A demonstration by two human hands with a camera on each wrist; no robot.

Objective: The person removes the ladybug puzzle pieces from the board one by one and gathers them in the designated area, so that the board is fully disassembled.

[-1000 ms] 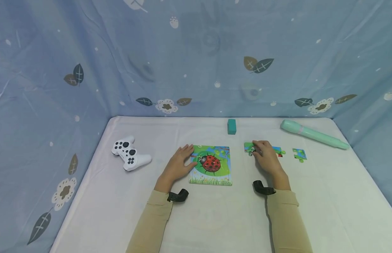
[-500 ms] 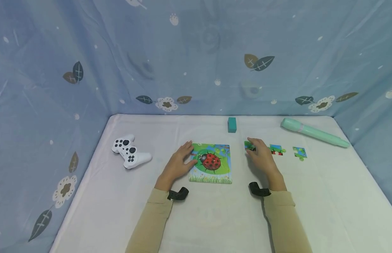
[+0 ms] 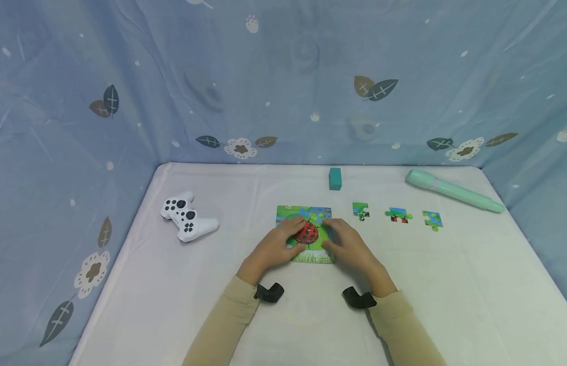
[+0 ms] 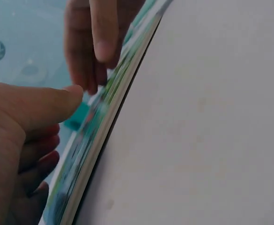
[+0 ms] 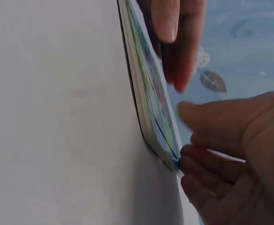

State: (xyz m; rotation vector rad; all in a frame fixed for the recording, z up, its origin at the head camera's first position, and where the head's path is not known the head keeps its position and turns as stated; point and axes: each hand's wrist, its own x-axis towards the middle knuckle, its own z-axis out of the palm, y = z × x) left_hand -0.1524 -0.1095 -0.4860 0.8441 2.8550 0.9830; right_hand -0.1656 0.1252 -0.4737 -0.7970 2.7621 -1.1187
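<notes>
A square ladybug jigsaw puzzle (image 3: 312, 255) lies flat on the white table, its side edge facing the camera in both wrist views. Over its left half is my left hand (image 3: 275, 248), thumb and fingers spread loosely above the picture. At the right edge, my right hand (image 3: 352, 249) faces it with fingers bent slightly, pinching nothing. The left wrist view shows a gap between the left thumb and fingers (image 4: 38, 159). Whether the right fingers (image 5: 211, 173) touch the board's corner cannot be told. Both hands cover parts of the puzzle.
Three loose jigsaw pieces lie right of the puzzle: one nearest (image 3: 358, 208), a middle one (image 3: 396, 212) and a far one (image 3: 431, 219). A teal block (image 3: 335, 179), a mint-green baton-like stick (image 3: 454, 192) and a white game controller (image 3: 189, 217) surround them.
My right hand has left the nearest loose piece, now lying uncovered, and moved left to the puzzle's right edge. My left hand has shifted right from the left edge over the picture.
</notes>
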